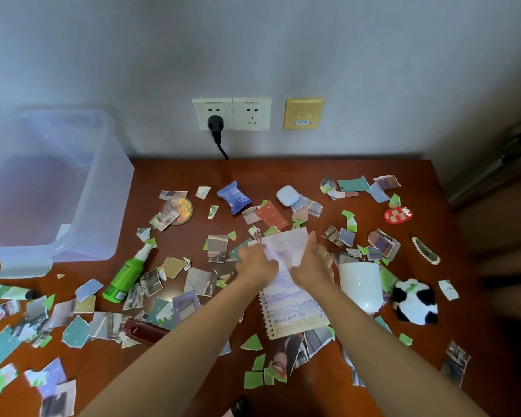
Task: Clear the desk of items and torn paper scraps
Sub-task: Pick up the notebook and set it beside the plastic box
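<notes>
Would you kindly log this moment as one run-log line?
stage: clearing underway | left hand, right hand: both gripping pale sheet above notebook | desk: scraps everywhere | bin: back left

The spiral notebook (292, 308) lying on the desk carries the one clearly readable title, "Moon And Sea", printed across the lower part of its cover, with a line of smaller print under it that is too fine to make out. The yellow wall plate (303, 113) bears a small blue label whose letters are blurred, and the blue snack packet (234, 197), the red card (272, 215) and the green spray bottle (128, 272) show print too small to read.
</notes>
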Available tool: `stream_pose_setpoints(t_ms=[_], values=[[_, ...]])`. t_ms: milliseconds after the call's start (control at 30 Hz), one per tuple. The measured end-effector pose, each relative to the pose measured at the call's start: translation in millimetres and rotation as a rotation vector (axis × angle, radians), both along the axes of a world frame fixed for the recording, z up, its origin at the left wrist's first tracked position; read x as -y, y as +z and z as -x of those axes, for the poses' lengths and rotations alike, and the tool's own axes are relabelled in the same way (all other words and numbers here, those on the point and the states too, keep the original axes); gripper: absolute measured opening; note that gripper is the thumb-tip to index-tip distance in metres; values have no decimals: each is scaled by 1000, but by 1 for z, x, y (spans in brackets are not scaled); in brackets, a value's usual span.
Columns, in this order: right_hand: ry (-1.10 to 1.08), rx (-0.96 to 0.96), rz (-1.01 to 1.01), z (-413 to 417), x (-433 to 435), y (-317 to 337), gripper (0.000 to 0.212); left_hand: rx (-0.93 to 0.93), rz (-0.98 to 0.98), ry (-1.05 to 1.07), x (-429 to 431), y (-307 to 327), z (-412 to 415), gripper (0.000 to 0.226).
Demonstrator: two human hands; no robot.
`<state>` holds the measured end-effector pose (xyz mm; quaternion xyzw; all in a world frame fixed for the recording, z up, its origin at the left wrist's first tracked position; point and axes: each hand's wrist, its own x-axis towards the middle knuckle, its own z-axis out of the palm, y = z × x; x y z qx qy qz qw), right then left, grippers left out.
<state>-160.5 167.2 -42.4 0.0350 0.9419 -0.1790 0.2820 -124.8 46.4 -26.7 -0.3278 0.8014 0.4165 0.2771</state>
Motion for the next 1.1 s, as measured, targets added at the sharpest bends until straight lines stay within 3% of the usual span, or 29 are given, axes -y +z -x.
stream_pose_setpoints(t_ms=[167,267,333,533,733,933,1100], values=[[54,-65,-104,0,3,2,100,-6,-97,368,11,-4,4,68],[45,-54,-85,0,3,3,101,-33,-285,517,13,-8,8,54],[19,-49,-55,0,2,2,97,-83,-310,532,9,-12,8,37],[-46,-33,51,4,-4,4,86,-107,-327,525,-3,-16,9,48],[-193,7,168,11,-3,20,80,-212,-340,537,1,3,7,28],[-298,3,439,11,4,52,57,-386,-393,562,25,44,6,21],[-261,47,663,-7,12,79,20,-514,-403,612,53,71,-9,13]])
